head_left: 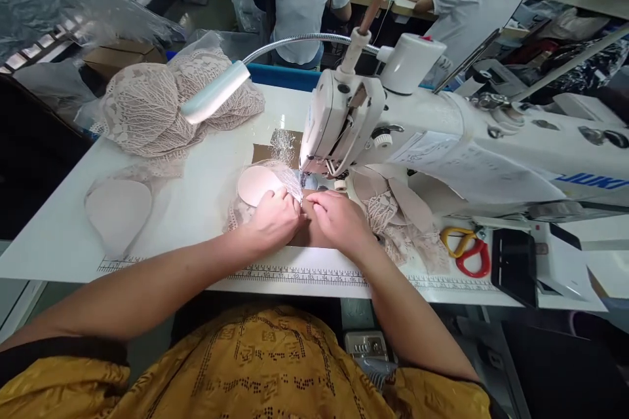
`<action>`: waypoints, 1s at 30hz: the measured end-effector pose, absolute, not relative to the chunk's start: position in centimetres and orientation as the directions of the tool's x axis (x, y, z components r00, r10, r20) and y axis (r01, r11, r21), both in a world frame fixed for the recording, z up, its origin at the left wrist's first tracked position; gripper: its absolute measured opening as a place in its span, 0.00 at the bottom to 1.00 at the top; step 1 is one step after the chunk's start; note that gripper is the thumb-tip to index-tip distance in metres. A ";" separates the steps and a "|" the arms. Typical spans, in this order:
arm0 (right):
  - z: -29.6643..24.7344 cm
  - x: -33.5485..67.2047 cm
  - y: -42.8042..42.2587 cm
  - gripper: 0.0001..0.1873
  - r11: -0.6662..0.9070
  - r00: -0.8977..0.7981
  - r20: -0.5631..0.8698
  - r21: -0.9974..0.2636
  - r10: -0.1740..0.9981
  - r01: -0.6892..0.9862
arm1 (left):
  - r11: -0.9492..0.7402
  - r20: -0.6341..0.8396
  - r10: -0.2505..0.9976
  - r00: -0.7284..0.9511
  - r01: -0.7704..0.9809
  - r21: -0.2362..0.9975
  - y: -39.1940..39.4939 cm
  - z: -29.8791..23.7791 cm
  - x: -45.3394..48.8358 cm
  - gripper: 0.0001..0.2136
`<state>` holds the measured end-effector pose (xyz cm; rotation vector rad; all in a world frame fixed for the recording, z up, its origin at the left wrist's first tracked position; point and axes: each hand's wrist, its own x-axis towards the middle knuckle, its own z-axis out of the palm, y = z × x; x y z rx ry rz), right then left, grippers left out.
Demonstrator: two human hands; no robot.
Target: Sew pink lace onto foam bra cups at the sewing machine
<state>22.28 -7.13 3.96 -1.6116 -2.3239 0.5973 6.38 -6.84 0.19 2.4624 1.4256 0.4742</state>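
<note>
Under the needle of the white sewing machine (pixel 339 121) lies a piece of beige lace (pixel 236 209) with a smooth, pale bra cup (pixel 258 184) on it. My left hand (pixel 276 219) is closed on the lace's right edge beside the cup, knuckles up, just in front of the needle. To the right of the needle is my right hand (pixel 341 217), its thumb and forefinger drawn together close to the same edge. Whatever is between those fingertips is hidden. A lamp lights the needle area brightly.
Another pale cup (pixel 118 209) lies at left, before a heap of lace pieces (pixel 147 105). More lace and cups (pixel 393 209) lie under the machine arm. Scissors with yellow and red handles (pixel 466 252) and a dark phone-like device (pixel 514 265) are at right. Two people work beyond.
</note>
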 end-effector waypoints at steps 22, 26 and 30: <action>1.4 20.0 -6.9 0.24 0.328 -0.325 -0.112 0.003 0.939 0.945 | -0.792 0.312 0.609 0.729 0.576 0.202 -1.8 -1.2 2.1 0.16; 1.8 19.8 -6.3 0.26 0.302 -0.300 -0.160 -0.012 0.940 0.953 | -0.823 0.337 0.566 0.752 0.538 0.183 -0.7 -1.4 1.7 0.15; 2.0 19.7 -6.3 0.25 0.302 -0.301 -0.166 -0.021 0.939 0.953 | -0.844 0.369 0.535 0.760 0.506 0.180 -0.3 -1.6 1.6 0.15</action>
